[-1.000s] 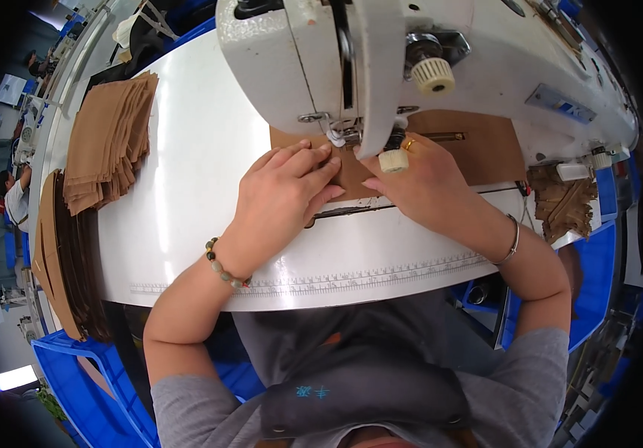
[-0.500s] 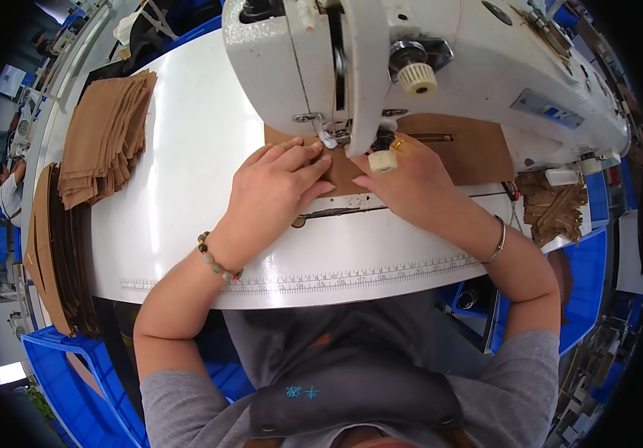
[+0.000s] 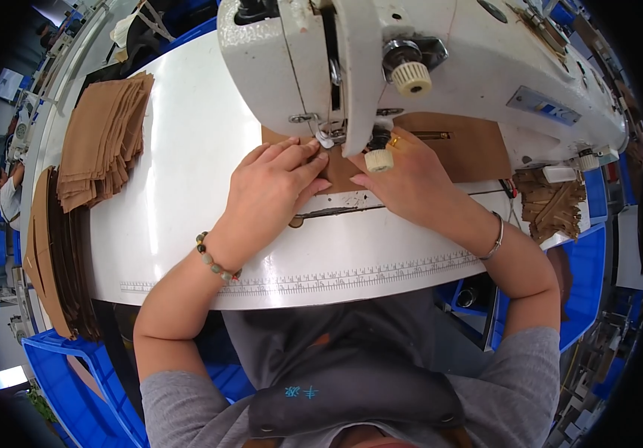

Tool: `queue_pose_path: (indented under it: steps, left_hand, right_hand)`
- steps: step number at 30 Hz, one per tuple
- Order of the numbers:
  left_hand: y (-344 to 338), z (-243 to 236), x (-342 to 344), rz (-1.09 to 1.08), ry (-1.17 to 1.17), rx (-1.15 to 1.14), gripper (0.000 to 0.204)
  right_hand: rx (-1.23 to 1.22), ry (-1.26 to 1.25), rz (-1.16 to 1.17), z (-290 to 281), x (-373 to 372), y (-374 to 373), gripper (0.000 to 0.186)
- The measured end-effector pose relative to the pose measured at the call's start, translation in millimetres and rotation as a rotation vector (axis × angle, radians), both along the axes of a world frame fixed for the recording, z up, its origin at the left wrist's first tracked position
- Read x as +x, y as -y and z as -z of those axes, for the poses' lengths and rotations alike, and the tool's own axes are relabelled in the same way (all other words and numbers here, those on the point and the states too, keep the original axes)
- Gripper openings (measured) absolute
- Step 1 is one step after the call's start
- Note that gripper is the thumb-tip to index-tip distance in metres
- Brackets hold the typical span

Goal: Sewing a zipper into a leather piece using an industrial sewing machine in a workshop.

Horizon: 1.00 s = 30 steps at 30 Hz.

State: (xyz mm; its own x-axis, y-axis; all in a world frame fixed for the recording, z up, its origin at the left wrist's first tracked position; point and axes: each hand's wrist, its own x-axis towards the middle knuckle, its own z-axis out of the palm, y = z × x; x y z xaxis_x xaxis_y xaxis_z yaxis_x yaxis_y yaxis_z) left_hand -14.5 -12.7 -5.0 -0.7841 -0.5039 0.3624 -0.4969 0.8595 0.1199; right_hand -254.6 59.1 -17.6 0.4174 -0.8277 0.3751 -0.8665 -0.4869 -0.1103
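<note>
A brown piece of material (image 3: 477, 142) with a zipper-like slot in it lies under the head of a white sewing machine (image 3: 478, 67). My left hand (image 3: 275, 175) rests flat on the piece's left part, fingers stretched toward the presser foot (image 3: 326, 139), thumb apart. On the other side of the foot my right hand (image 3: 412, 178) also presses on the piece, thumb and forefinger apart. The machine's cream knob (image 3: 379, 160) and needle parts hide some of the right fingers. Both hands lie close beside the needle area, neither wrapped around anything.
A fanned stack of brown pieces (image 3: 104, 138) stands at the table's left, with more dark-edged brown pieces (image 3: 45, 254) hanging beside it. Small brown strips (image 3: 553, 205) lie at the right. Blue bins (image 3: 86, 396) flank the table, and a printed ruler (image 3: 314, 281) runs along its front.
The view has shifted slightly, moving the machine a little to the left in the picture. Both hands keep nearly the same place on the brown piece.
</note>
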Motion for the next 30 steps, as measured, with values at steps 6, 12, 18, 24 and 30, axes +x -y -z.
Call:
queue_pose_path:
  steps: [6,12,18,24,30]
  left_hand:
    - [0.1,1.0,-0.2,0.001,0.000,-0.005,0.035]
    - [1.2,2.4,-0.1,0.004,0.006,-0.018,0.034]
    - [3.2,3.3,3.2,-0.016,0.002,-0.021,0.032]
    - [6.0,2.4,10.3,-0.021,-0.057,-0.112,0.029]
    - [-0.8,4.3,12.9,0.040,-0.061,-0.049,0.038]
  right_hand:
    - [-0.001,-0.006,-0.013,1.5,-1.3,2.3,0.032]
    - [-0.012,-0.024,-0.023,4.2,-2.5,2.7,0.031]
    - [-0.056,-0.025,-0.048,-8.6,1.2,3.1,0.025]
    - [0.200,-0.041,-0.051,-31.8,9.1,-13.7,0.021]
    - [0.118,0.049,-0.056,-22.8,9.9,-12.4,0.029]
